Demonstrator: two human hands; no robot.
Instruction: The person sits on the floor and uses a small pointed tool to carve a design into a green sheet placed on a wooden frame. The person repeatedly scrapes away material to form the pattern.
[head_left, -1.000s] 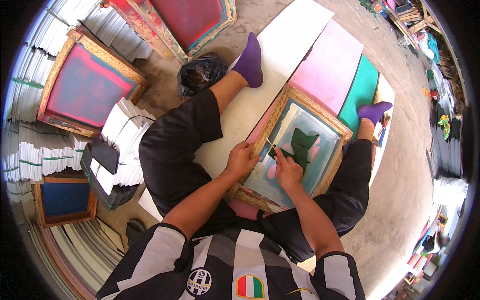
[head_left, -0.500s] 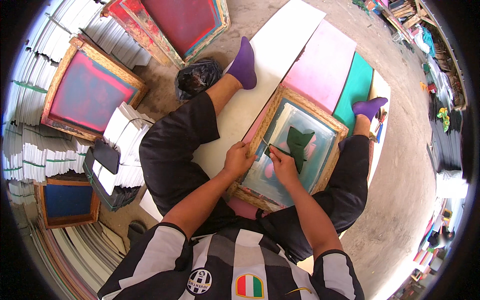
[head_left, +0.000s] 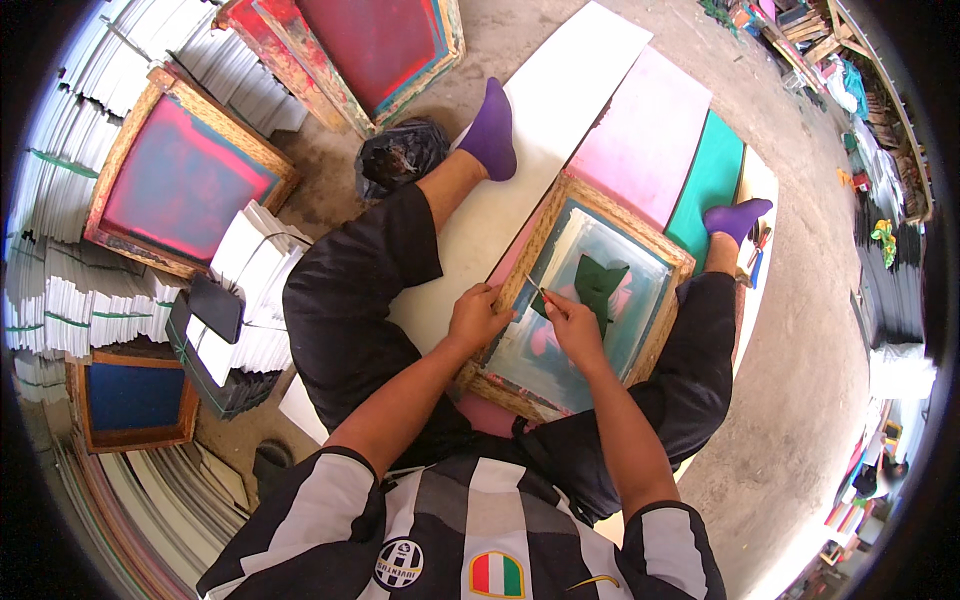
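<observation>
A wooden-framed printing screen (head_left: 612, 208) lies between my legs, its mesh greyish blue with pale pink patches. My left hand (head_left: 480, 318) is closed on the left rail of its frame. In my right hand (head_left: 575, 330) is a slim tool with a red handle (head_left: 547, 297), pinched between thumb and fingers. The tool's thin pale tip points up and left, close to the frame's inner left edge. Just beyond that hand, a dark green piece (head_left: 600, 283) of cloth or sheet rests on the mesh, partly covered by my fingers.
White, pink and green sheets (head_left: 703, 190) lie under the screen and my feet. Hand tools (head_left: 760, 247) sit by my right foot. A black plastic bag (head_left: 400, 155), other screens (head_left: 190, 175) and bundled paper stacks (head_left: 85, 300) stand to the left.
My right hand has shifted slightly right, and more of the tool shows beyond my fingers. My left hand stays on the frame.
</observation>
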